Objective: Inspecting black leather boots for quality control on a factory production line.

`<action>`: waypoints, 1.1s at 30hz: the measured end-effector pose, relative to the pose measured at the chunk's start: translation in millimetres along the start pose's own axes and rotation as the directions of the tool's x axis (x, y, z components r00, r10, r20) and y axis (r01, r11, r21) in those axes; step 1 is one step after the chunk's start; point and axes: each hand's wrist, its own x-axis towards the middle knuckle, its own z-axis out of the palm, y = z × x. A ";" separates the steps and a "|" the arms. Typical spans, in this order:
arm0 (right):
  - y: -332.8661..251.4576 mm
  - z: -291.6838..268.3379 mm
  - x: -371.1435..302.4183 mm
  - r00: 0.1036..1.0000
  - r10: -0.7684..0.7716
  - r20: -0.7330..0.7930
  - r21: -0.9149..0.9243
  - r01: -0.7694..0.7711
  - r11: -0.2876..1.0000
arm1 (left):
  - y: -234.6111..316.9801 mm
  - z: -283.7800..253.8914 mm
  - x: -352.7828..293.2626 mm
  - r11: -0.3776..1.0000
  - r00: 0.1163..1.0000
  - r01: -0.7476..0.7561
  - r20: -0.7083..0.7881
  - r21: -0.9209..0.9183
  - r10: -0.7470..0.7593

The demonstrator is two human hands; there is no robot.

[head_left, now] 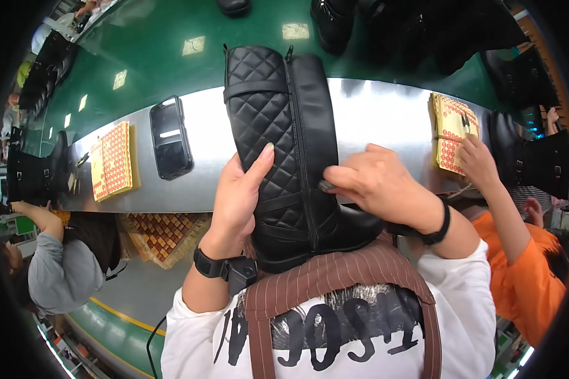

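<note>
A tall black boot (269, 132) with a quilted shaft and a long side zipper (302, 158) stands upright close against my body. The zipper appears closed, its pull at the top. My left hand (237, 196) grips the boot's left side, thumb lying over the quilting. At the right side of the shaft, my right hand (376, 183) is closed in a pinch against the smooth leather. Something small and dark shows at its fingertips, too small to name. Straps cross the boot near its top and ankle.
On the metal bench lie a dark phone (171, 138) and stacks of yellow sticker sheets with red dots, one at left (112, 161) and another at right (450, 132). A person's hand (477, 158) touches the right stack. Black boots (528, 155) stand at both ends.
</note>
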 end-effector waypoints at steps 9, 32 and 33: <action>0.3 1.1 5.8 0.995 0.022 -0.097 -0.039 -0.026 0.999 | -4.1 -0.2 5.4 0.999 0.997 -0.004 0.075 -0.040 0.007; 1.2 -10.8 -11.2 0.958 0.189 -0.215 -0.004 -0.195 0.981 | -0.4 -4.4 2.4 0.990 0.998 0.052 0.048 -0.129 -0.046; -5.4 -4.0 -3.2 0.964 0.128 -0.235 0.058 -0.117 0.991 | -0.7 -3.4 2.2 0.994 0.998 0.051 0.052 -0.101 -0.045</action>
